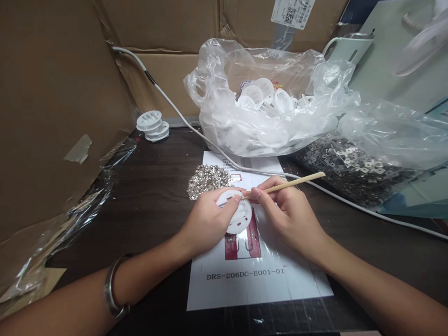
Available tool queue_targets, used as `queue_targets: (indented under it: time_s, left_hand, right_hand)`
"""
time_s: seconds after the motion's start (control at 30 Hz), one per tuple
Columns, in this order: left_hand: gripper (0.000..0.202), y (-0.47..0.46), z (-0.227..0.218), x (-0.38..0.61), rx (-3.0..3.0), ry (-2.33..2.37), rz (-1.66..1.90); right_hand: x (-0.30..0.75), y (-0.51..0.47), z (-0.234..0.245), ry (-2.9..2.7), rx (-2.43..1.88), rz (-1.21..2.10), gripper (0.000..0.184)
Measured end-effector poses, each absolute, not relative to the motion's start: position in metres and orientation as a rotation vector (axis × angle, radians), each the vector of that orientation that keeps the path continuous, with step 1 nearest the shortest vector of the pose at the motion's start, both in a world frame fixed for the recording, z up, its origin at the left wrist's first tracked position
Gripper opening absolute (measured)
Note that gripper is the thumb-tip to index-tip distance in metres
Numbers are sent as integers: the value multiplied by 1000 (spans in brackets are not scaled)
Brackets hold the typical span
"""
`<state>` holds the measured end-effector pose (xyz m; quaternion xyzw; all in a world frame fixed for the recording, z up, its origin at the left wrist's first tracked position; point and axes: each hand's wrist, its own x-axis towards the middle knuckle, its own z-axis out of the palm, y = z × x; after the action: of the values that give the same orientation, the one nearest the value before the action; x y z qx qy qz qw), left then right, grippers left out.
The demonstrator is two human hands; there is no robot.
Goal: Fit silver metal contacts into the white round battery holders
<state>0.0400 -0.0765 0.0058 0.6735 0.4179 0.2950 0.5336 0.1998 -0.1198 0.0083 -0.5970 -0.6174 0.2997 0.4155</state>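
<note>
My left hand (207, 219) is closed around a round white plastic disc (238, 218) with small slots, held just above a printed sheet (245, 275) on the dark table. My right hand (287, 212) pinches a thin wooden stick (296, 183) like a pen. The stick's tip touches the disc's top edge near my left thumb. A pile of small shiny metal clips (208, 179) lies right behind my left hand.
A clear plastic bag (259, 121) full of white discs stands behind the sheet. Another bag of metal clips (353, 168) lies at the right. Three stacked white discs (153, 125) sit at the back left. A white cable (182, 114) crosses the table. Cardboard walls (52, 116) enclose the left and back.
</note>
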Motion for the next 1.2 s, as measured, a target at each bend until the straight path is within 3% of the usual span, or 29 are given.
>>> queue_targets:
  time_s: [0.9,1.2]
  left_hand:
    - [26,-76,6,39,1552,1004,718]
    - [29,-73,7,38,1476,991,720]
  right_hand:
    - [195,-122,1,-1786,-1411,447,21]
    - [195,-122,6,-1393,-1406,683,23]
